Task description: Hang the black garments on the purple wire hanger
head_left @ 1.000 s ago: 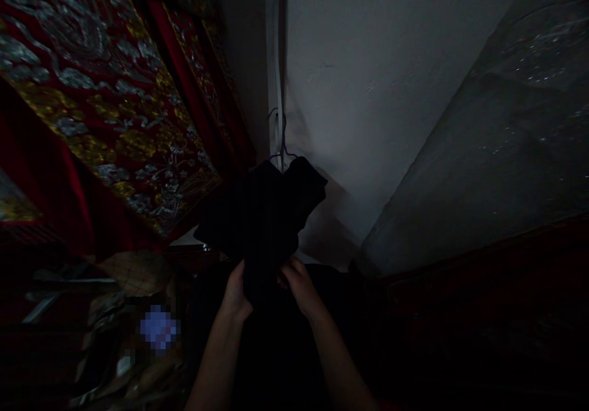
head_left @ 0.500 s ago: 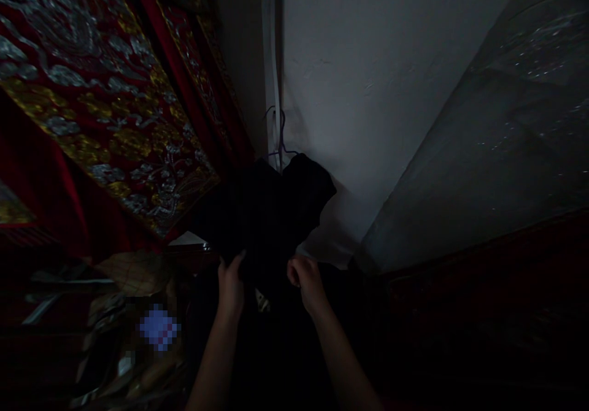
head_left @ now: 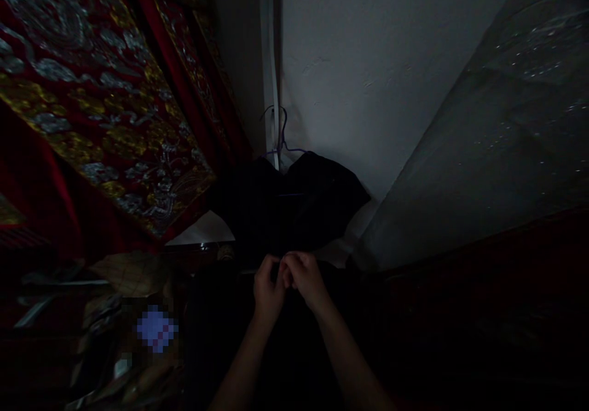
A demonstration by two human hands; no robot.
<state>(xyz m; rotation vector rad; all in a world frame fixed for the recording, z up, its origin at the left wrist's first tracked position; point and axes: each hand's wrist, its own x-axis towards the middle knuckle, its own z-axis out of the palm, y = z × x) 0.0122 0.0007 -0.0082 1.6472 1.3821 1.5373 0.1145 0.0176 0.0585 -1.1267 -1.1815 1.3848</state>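
A dim corner with a pale wall (head_left: 368,73). On the left, a red cloth (head_left: 99,98) embroidered in silver and gold hangs at a slant, its lower edge close beside a black garment (head_left: 322,199). A pale vertical strip (head_left: 277,49) runs down the middle, and a thin purple hanger (head_left: 284,130) hangs at it; what its hook catches on is hard to see. The garment is on this hanger, in the centre, its shoulders spread wide and its right-hand one against the wall. Further right leans a grey, glinting panel (head_left: 483,153). At lower left lies a dim jumble: a checked bundle (head_left: 133,273) and, below it, a blue patch (head_left: 156,328) blurred into squares. The lower right is too dark to read.

Both bare hands come up from below and meet at the garment's lower edge, covering a little of it. The left hand (head_left: 269,291) is half curled, thumb and forefinger bent inward. The right hand (head_left: 301,276) is more tightly curled, its fingertips close against the left's. Whether they pinch the black fabric cannot be told.
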